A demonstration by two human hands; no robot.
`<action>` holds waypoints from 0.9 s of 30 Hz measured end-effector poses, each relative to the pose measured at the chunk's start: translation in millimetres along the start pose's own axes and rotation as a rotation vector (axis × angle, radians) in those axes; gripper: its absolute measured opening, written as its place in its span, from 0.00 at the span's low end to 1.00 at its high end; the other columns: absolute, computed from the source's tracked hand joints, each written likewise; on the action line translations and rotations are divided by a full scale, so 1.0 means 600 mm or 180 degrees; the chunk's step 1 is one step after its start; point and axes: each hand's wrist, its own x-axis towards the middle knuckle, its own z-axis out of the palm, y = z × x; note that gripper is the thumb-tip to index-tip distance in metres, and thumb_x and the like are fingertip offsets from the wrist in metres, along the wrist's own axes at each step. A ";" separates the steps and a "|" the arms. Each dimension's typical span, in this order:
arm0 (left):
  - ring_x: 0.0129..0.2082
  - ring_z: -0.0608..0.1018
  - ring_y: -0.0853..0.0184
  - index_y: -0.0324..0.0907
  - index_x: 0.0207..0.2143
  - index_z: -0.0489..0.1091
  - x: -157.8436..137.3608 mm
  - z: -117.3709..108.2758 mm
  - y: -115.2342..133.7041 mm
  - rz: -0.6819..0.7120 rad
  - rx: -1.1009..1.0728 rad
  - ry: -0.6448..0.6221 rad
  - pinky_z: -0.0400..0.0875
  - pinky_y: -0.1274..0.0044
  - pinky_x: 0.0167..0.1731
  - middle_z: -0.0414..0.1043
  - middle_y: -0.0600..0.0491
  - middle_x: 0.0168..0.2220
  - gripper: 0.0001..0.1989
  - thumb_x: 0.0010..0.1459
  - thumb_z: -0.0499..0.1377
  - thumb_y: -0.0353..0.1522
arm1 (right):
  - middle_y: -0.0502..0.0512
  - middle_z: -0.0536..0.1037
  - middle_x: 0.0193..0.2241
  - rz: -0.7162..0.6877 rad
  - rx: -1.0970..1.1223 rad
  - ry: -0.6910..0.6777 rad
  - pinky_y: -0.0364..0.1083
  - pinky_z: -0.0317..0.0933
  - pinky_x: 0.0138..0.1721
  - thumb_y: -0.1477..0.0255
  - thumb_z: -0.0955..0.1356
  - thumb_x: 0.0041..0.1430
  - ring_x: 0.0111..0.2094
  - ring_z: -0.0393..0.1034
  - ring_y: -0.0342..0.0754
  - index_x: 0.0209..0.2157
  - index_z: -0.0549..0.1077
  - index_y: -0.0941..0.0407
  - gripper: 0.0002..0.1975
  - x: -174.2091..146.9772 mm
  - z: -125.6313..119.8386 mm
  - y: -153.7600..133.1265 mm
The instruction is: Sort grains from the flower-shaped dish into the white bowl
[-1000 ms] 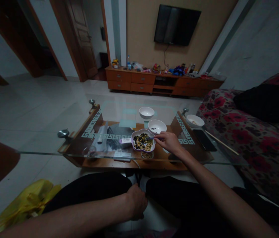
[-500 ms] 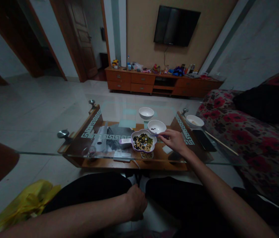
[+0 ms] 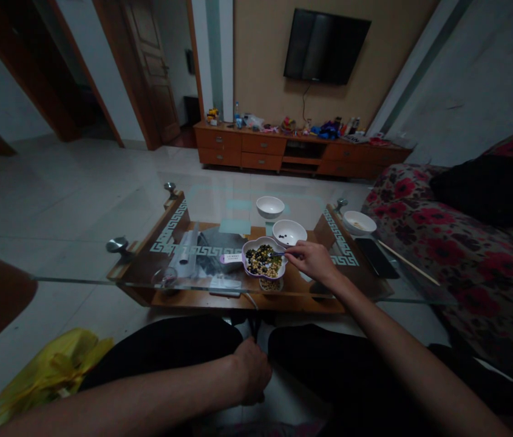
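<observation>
A purple-rimmed dish (image 3: 248, 269) of mixed light and dark beans sits on the glass coffee table (image 3: 220, 209). My right hand (image 3: 313, 260) grips a small thin tool whose tip reaches over the dish's right edge. Just behind the dish stands a white bowl (image 3: 289, 232) with a few dark beans in it. A second white bowl (image 3: 269, 206) is farther back and a third white bowl (image 3: 359, 222) stands at the right. My left hand (image 3: 251, 370) rests closed between my knees, holding nothing that I can see.
A dark phone (image 3: 377, 257) and a long stick (image 3: 408, 262) lie at the table's right end. A floral sofa (image 3: 465, 255) stands on the right. A yellow bag (image 3: 51, 370) lies on the floor at the left. A TV cabinet (image 3: 297, 152) lines the far wall.
My right hand went from the bean dish to the white bowl behind it and has come back over the dish's right edge. My left hand has not moved.
</observation>
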 end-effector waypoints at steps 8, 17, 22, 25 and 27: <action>0.46 0.83 0.47 0.36 0.46 0.81 0.004 0.007 -0.001 0.0019 0.0018 -0.0002 0.73 0.58 0.52 0.82 0.36 0.42 0.23 0.60 0.69 0.46 | 0.53 0.84 0.34 0.0029 0.0078 0.0010 0.47 0.63 0.34 0.67 0.72 0.68 0.31 0.75 0.48 0.42 0.87 0.45 0.08 0.000 0.005 0.003; 0.48 0.82 0.46 0.35 0.47 0.80 0.000 0.004 0.003 0.0021 0.0087 -0.0088 0.74 0.58 0.52 0.81 0.34 0.42 0.23 0.61 0.68 0.46 | 0.53 0.84 0.34 0.0024 0.0156 0.0031 0.47 0.64 0.34 0.69 0.72 0.67 0.31 0.76 0.48 0.42 0.86 0.47 0.08 0.001 0.010 0.005; 0.49 0.82 0.47 0.35 0.50 0.79 -0.012 -0.021 0.006 0.0019 0.0169 -0.0265 0.74 0.58 0.51 0.81 0.35 0.45 0.25 0.64 0.65 0.48 | 0.53 0.84 0.34 -0.0015 0.0200 0.0069 0.47 0.64 0.34 0.67 0.70 0.69 0.31 0.76 0.48 0.42 0.86 0.46 0.09 0.000 0.011 0.003; 0.50 0.82 0.48 0.35 0.50 0.79 -0.014 -0.026 0.006 0.0015 0.0192 -0.0334 0.73 0.60 0.53 0.80 0.36 0.48 0.25 0.65 0.64 0.48 | 0.54 0.84 0.34 0.0045 0.0333 0.0300 0.48 0.65 0.34 0.66 0.70 0.70 0.31 0.76 0.48 0.42 0.86 0.47 0.10 0.003 -0.003 0.003; 0.50 0.81 0.49 0.35 0.49 0.79 -0.012 -0.021 0.005 0.0013 0.0175 -0.0295 0.72 0.60 0.53 0.80 0.36 0.48 0.25 0.65 0.64 0.48 | 0.55 0.84 0.34 0.0171 0.0427 0.0560 0.48 0.65 0.34 0.64 0.69 0.71 0.32 0.76 0.49 0.43 0.86 0.48 0.12 0.004 -0.018 0.007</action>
